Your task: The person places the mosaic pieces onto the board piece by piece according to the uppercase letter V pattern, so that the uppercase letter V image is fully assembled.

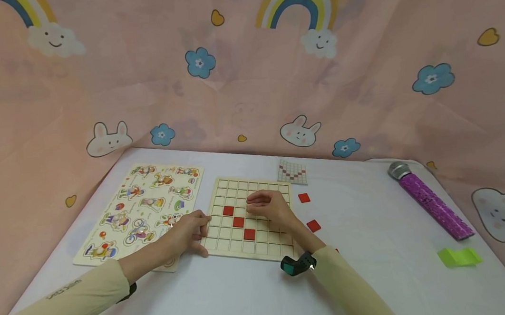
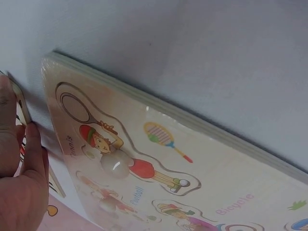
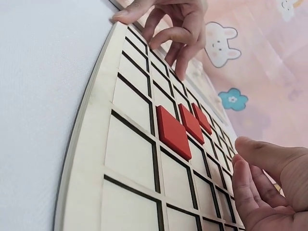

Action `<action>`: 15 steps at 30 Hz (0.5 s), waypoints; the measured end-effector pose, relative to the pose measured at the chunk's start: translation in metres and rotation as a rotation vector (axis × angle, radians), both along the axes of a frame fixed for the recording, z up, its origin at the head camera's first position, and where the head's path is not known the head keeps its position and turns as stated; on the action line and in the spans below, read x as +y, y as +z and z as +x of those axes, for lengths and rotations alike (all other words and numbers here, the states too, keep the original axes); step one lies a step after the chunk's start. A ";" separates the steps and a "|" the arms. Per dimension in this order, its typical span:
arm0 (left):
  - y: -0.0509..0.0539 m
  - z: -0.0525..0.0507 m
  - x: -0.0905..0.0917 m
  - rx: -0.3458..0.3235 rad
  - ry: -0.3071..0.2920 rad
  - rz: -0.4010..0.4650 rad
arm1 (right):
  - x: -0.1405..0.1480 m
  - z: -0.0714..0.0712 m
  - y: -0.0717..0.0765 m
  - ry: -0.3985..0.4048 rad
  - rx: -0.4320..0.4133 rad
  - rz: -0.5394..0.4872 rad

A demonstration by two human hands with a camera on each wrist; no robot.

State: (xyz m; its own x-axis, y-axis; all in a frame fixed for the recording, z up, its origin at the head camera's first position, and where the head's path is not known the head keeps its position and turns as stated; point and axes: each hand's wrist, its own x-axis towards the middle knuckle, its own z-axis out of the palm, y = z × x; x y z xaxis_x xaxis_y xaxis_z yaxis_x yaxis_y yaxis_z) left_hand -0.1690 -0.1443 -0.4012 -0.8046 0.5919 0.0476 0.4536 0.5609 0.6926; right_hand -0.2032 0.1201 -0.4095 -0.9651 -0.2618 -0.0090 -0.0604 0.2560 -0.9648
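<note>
The right hand (image 1: pixel 272 206) hangs over the middle of the board (image 1: pixel 235 246), its thumb and fingertips drawn close together, though one cannot tell whether they pinch anything. The left hand (image 1: pixel 189 231) touches the board's left edge, thumb at the near corner and fingertips farther along, the two spread apart. The board lies flat on the white table (image 1: pixel 366 208), with three red tiles (image 1: pixel 238 222) set corner to corner in its squares, running from far left to near right. Just beyond its right side lie a loose tile (image 1: pixel 303 197) and a second tile (image 1: pixel 313 225), near the right forearm (a red sliver (image 1: pixel 337 250) shows past the sleeve), and that forearm hides part of the board's right side. Near the far right corner rests a small patterned card (image 1: pixel 292 172). To the left, the left forearm crosses over the picture puzzle (image 1: pixel 152 203). Well to the right lie a purple microphone (image 1: pixel 430 203) and a green piece (image 1: pixel 459 257).
</note>
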 end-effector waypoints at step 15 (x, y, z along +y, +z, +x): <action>-0.003 -0.002 0.000 -0.022 -0.001 0.028 | 0.038 0.002 0.003 -0.108 -0.073 0.010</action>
State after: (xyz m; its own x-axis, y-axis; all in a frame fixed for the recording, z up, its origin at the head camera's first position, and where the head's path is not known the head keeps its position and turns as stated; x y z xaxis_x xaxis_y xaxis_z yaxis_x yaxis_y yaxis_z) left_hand -0.1715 -0.1441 -0.4038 -0.8048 0.5918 0.0461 0.4388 0.5408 0.7176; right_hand -0.2010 0.1583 -0.4069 -0.9843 -0.1557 -0.0828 0.0387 0.2672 -0.9629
